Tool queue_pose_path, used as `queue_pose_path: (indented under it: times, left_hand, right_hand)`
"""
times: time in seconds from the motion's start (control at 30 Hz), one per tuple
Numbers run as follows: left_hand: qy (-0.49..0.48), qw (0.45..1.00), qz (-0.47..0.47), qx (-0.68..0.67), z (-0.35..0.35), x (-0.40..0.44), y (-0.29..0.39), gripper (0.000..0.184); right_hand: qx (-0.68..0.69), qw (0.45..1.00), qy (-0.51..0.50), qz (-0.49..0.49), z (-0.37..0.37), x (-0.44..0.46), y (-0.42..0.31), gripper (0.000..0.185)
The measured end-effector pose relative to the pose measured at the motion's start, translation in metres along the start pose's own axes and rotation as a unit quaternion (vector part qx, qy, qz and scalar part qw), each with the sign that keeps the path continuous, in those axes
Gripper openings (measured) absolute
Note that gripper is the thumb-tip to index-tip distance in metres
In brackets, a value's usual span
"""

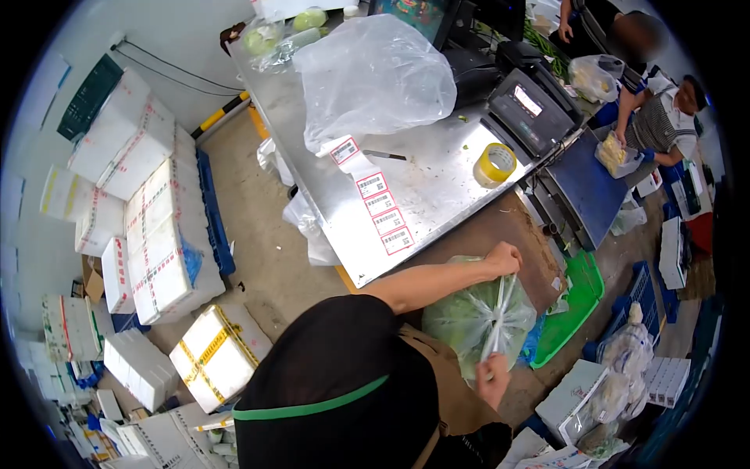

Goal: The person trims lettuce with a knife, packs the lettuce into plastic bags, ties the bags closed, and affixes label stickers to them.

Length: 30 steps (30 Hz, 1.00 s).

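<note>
A clear plastic bag (461,320) with pale green contents, perhaps leafy vegetables, sits in front of me beside the metal table. Its top is gathered into a stretched band between my hands. My left hand (504,259) is closed on the upper end of that band, near the brown board. At the lower end, my right hand (492,380) grips the plastic with bent fingers. What exactly is inside the bag is blurred by the film.
On the metal table (312,211) lie a strip of barcode labels (380,205), a yellow tape roll (497,164), and a large plastic bag (375,74). A scale (531,109) stands behind. White foam boxes (168,227) are stacked left; a green crate (582,309) is right. Two people work top right.
</note>
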<state>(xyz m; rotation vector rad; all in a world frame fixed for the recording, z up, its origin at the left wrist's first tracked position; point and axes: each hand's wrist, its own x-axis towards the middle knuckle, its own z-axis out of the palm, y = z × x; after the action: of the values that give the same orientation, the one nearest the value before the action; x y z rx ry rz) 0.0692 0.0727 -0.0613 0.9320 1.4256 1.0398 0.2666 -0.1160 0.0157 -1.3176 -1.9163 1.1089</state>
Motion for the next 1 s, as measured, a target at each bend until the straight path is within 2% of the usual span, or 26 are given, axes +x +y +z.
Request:
queue_pose_path:
  times: [0.07, 0.17, 0.23, 0.27, 0.3, 0.37, 0.43, 0.47, 0.5, 0.53, 0.57, 0.6, 0.67, 0.77, 0.87, 0.9, 1.0]
  left_hand:
    - [0.049, 0.991, -0.111, 0.063, 0.010, 0.032, -0.037, 0.012]
    - [0.041, 0.965, -0.145, 0.213, 0.021, 0.037, -0.054, 0.017]
    - [-0.055, 0.988, -0.141, 0.024, 0.007, 0.031, -0.044, 0.023]
    - [-0.103, 0.982, -0.139, -0.071, -0.009, 0.022, -0.028, 0.026]
    - [-0.191, 0.976, -0.101, -0.038, -0.031, 0.009, -0.005, 0.038]
    - [-0.277, 0.959, 0.042, 0.042, -0.080, -0.022, 0.022, 0.045]
    - [-0.225, 0.969, 0.097, -0.031, -0.128, -0.043, 0.007, 0.047]
    - [-0.120, 0.991, 0.060, 0.002, -0.158, -0.064, 0.020, 0.040]
    - [0.065, 0.995, 0.016, 0.072, -0.187, -0.072, 0.012, 0.032]
    - [0.231, 0.973, 0.019, 0.020, -0.224, -0.060, -0.040, 0.026]
    - [0.391, 0.913, 0.050, 0.105, -0.255, -0.082, -0.030, 0.027]
    - [0.486, 0.868, 0.049, 0.082, -0.277, -0.100, -0.027, 0.031]
    - [0.490, 0.870, -0.044, -0.018, -0.316, -0.105, -0.031, 0.036]
    - [0.413, 0.905, -0.091, 0.057, -0.335, -0.098, -0.024, 0.039]
    - [0.434, 0.898, -0.064, 0.023, -0.345, -0.068, -0.049, 0.040]
    - [0.427, 0.902, -0.060, -0.003, -0.347, -0.065, -0.048, 0.035]
    - [0.300, 0.937, -0.073, -0.161, -0.353, -0.062, -0.045, 0.027]
  right_hand:
    - [-0.089, 0.983, -0.063, -0.149, 0.014, -0.012, -0.008, 0.015]
    - [-0.028, 0.992, -0.011, -0.123, 0.017, -0.019, -0.009, 0.012]
    - [-0.057, 0.990, 0.049, -0.122, 0.016, -0.024, -0.006, 0.011]
    - [-0.071, 0.987, 0.080, -0.119, 0.017, -0.027, -0.004, 0.011]
    - [-0.042, 0.993, 0.100, -0.055, 0.016, -0.030, -0.007, 0.011]
    - [0.017, 0.988, 0.136, 0.073, 0.013, -0.031, -0.017, 0.012]
    - [0.012, 0.982, 0.176, 0.062, 0.016, -0.023, -0.024, 0.013]
    - [0.009, 0.979, 0.196, 0.057, 0.017, -0.019, -0.025, 0.013]
    - [-0.003, 0.977, 0.211, 0.037, 0.021, -0.014, -0.023, 0.015]
    - [-0.039, 0.977, 0.209, 0.019, 0.022, -0.011, -0.026, 0.016]
    - [-0.076, 0.976, 0.205, 0.000, 0.023, -0.002, -0.037, 0.016]
    - [-0.113, 0.973, 0.202, -0.020, 0.026, 0.007, -0.044, 0.017]
    - [-0.102, 0.980, 0.163, -0.043, 0.036, 0.029, -0.055, 0.018]
    - [-0.098, 0.983, 0.091, -0.122, 0.065, 0.069, -0.085, 0.019]
    - [-0.058, 0.977, 0.012, -0.205, 0.094, 0.107, -0.121, 0.023]
    - [-0.040, 0.974, -0.005, -0.224, 0.105, 0.119, -0.128, 0.024]
    - [-0.003, 0.971, -0.007, -0.239, 0.135, 0.159, -0.138, 0.029]
